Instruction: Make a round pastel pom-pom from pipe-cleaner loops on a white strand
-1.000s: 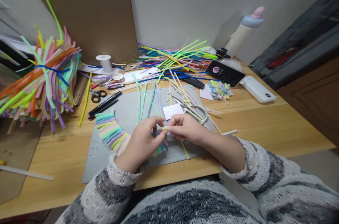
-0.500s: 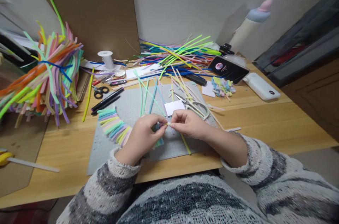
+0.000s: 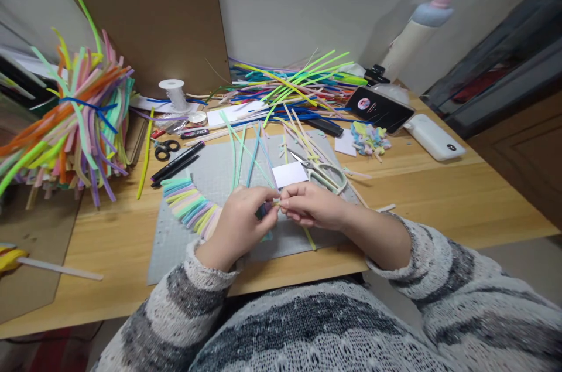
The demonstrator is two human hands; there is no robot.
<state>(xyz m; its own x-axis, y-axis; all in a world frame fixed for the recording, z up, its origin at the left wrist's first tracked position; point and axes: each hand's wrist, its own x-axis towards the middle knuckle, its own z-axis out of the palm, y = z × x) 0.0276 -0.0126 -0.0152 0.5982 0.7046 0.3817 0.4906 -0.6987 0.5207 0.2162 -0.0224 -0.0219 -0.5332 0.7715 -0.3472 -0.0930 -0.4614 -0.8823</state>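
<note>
A curved row of pastel pipe cleaner pieces [image 3: 193, 205] lies on the grey cutting mat [image 3: 211, 164] and runs under my left hand [image 3: 243, 219]. My left thumb and forefinger are closed on its far end, where some purple shows. Fingertip to fingertip with it, my right hand [image 3: 312, 205] pinches what looks like a small pipe cleaner end; the fingers mostly hide it. Just beyond my hands are a white card [image 3: 290, 175] and light-handled scissors [image 3: 329, 177], blades partly apart. Several loose pipe cleaners [image 3: 234, 152] lie behind them on the mat.
A tied bundle of colourful pipe cleaners [image 3: 83, 120] stands at left, near black-handled scissors [image 3: 167, 149] and black markers [image 3: 178, 164]. At the back are a wire spool [image 3: 173, 94] and a pipe cleaner pile [image 3: 298, 85]. Right: phone [image 3: 380, 109], cut scraps [image 3: 369, 140], white power bank [image 3: 434, 137].
The camera view has shifted slightly. My right fingers have curled closer round the pinched piece, their tips still against my left fingertips. My left hand keeps its hold.
</note>
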